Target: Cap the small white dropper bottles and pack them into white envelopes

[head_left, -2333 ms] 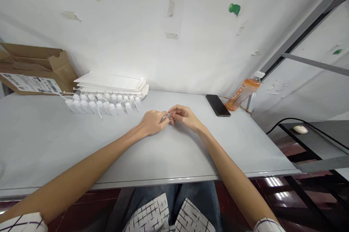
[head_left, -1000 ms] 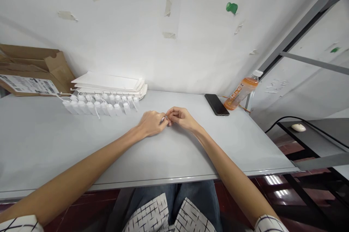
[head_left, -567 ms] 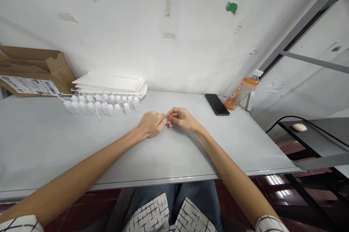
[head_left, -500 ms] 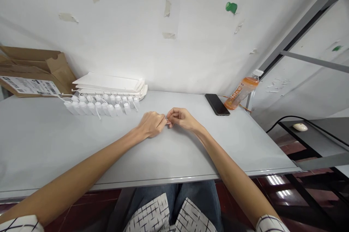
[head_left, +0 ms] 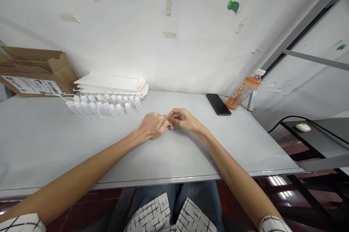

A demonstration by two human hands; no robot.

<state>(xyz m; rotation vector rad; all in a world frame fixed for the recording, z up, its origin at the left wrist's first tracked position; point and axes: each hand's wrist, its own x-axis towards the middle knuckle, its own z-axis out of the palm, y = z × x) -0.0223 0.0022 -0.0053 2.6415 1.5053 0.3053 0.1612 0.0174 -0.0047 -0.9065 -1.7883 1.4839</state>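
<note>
Over the middle of the grey table [head_left: 174, 155], my left hand [head_left: 154, 125] and my right hand [head_left: 183, 119] meet at the fingertips. Both are closed in a pinch. A thin, pale, string-like piece [head_left: 169, 123] shows between them; most of it is hidden by the fingers, so its kind is unclear. To the left of my hands stand several small white plastic bottles [head_left: 92, 108] in rows, some with thin white strips hanging from them.
Behind the bottles lies a stack of white sheets [head_left: 109, 81], with an open cardboard box [head_left: 40, 76] at the far left. A black phone [head_left: 218, 104] and an orange drink bottle [head_left: 243, 92] are at the back right. A white mouse [head_left: 303, 127] rests on a lower surface.
My hands stay together at almost the same spot, with the left fingers turned slightly and less of the pale piece showing. The whole view has shifted slightly.
</note>
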